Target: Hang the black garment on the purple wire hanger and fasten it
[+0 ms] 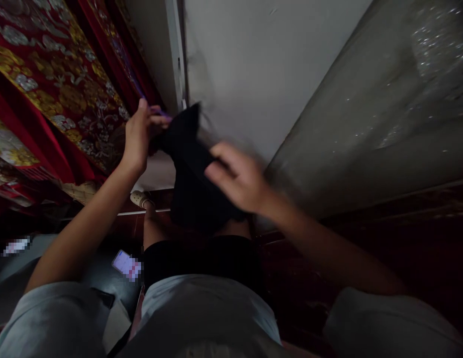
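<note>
A black garment (192, 164) hangs in front of me, held up between both hands. My left hand (138, 135) is closed on its upper left corner, next to a thin purple piece (160, 112) that may be a hanger. My right hand (238, 178) is blurred by motion and lies against the garment's right side, fingers curled on the cloth. Below the hands I see my black shorts, bare leg and a light shoe (140, 199).
A red and gold patterned cloth (52, 74) covers the left side. A white wall (261, 64) stands ahead and a grey surface (384, 124) rises at right. A lit phone (126, 263) lies on a dark surface at lower left. The floor is dark red.
</note>
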### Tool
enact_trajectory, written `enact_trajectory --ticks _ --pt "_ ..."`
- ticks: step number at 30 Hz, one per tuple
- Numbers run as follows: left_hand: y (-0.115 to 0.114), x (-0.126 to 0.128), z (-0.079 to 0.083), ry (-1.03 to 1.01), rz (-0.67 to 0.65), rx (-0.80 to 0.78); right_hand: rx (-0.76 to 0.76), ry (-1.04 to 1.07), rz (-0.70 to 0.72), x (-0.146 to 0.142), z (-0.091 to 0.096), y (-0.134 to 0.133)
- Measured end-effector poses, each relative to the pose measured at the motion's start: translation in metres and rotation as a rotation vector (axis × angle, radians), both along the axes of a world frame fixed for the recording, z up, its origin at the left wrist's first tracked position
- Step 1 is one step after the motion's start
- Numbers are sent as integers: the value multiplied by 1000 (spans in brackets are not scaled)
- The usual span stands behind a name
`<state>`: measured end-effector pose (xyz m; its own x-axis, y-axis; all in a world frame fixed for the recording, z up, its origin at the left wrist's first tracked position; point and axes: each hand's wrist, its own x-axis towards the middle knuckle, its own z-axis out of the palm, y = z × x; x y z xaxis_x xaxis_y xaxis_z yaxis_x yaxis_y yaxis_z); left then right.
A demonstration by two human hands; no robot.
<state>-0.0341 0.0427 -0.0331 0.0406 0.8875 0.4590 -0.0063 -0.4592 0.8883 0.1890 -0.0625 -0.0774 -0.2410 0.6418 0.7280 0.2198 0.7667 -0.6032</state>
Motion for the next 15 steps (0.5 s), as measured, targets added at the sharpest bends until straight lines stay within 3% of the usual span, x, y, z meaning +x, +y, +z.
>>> enact_trajectory --ticks 3,5,6,8,11,13,15 --pt "-15 -16 -12 -23 -126 -417 -99 -394 422 -26 -32 2" --pt "-32 -34 -22 134 -174 -515 -136 -430 485 -30 -52 20" --pt "-41 -44 -26 238 -181 -513 -144 -387 427 -27 -60 32" --pt "-58 -64 -30 479 -143 -408 -141 -249 207 -18 -74 58" --pt "-72 -86 -25 749 45 -61 -118 -107 -60 0 -84 87" --pt "-71 -94 -18 747 149 63 -176 -106 -36 7 -84 94" --pt "-61 -96 -12 642 210 84 -312 -101 76 11 -79 94"
